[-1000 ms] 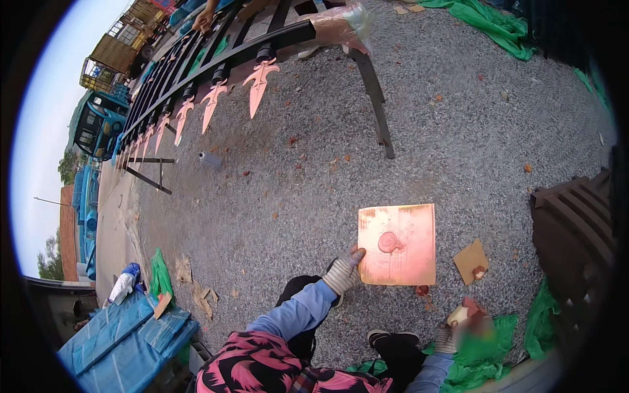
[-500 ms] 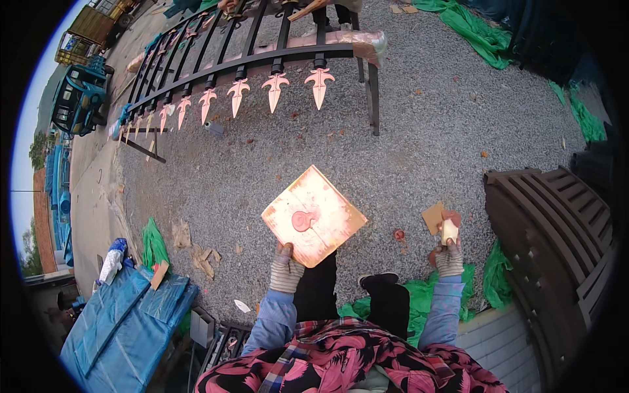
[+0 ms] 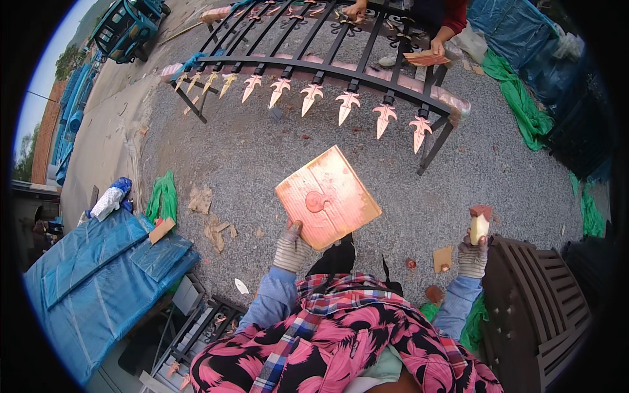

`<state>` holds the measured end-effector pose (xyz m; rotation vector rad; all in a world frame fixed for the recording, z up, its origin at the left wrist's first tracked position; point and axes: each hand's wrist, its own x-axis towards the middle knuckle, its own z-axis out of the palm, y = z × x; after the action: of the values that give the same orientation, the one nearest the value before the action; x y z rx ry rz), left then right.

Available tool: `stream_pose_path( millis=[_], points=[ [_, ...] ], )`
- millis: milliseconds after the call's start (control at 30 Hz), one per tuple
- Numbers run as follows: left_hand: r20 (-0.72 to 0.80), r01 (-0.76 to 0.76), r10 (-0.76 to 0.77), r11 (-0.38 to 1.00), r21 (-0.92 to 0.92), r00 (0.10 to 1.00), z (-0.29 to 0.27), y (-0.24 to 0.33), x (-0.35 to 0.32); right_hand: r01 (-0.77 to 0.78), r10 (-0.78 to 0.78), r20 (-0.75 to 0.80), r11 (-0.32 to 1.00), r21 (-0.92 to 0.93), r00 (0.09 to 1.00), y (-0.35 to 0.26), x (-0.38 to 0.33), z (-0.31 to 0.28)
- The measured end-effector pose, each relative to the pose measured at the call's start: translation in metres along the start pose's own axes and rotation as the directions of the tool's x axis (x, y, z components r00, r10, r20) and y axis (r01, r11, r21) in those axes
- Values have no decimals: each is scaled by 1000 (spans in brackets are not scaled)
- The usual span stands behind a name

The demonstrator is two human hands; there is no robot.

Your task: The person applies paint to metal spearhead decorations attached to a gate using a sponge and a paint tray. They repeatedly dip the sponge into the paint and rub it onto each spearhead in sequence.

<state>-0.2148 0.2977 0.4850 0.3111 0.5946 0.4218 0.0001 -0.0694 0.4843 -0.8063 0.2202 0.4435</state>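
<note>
My left hand (image 3: 292,251), in a striped fingerless glove, grips the lower left corner of a square cardboard piece (image 3: 347,219). A blob of pinkish copper paint (image 3: 318,201) sits at its middle, with smears around. Off to the right, my right hand (image 3: 472,258), gloved alike, is closed around a pale yellow sponge block (image 3: 479,230) with a reddish-brown top end. Ahead, beyond the cardboard and apart from both hands, a black metal fence panel (image 3: 308,66) lies raised on supports. Its spear tips (image 3: 347,107) point toward me; most are copper-pink, and several at the left look yellowish.
Across the panel a co-worker's hand (image 3: 438,46) holds cardboard (image 3: 427,59); another hand (image 3: 356,10) touches the bars. Brown slatted panels (image 3: 531,288) stand at right. Blue-wrapped sheets (image 3: 98,281) lie at left. A small cardboard piece (image 3: 443,259) and green plastic (image 3: 521,98) lie on gravel.
The view has shifted, so the fence sits further right and shows more tips. My right hand with the sponge is further right and higher. The co-worker's hands show more.
</note>
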Motion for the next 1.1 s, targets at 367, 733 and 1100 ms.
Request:
stream_pose_path(
  millis=[367, 733, 1100],
  points=[
    [-99, -249, 249, 968, 14, 963, -2, 83, 40, -36, 62, 237, 993, -116, 969, 27, 83, 156],
    [-104, -434, 445, 894, 113, 890, 7, 149, 63, -250, 277, 483, 961, -122, 830, 108, 186, 262],
    [-6, -214, 226, 931, 295, 974, 48, 224, 130, -273, 257, 295, 962, 15, 920, 152, 229, 295]
  ],
)
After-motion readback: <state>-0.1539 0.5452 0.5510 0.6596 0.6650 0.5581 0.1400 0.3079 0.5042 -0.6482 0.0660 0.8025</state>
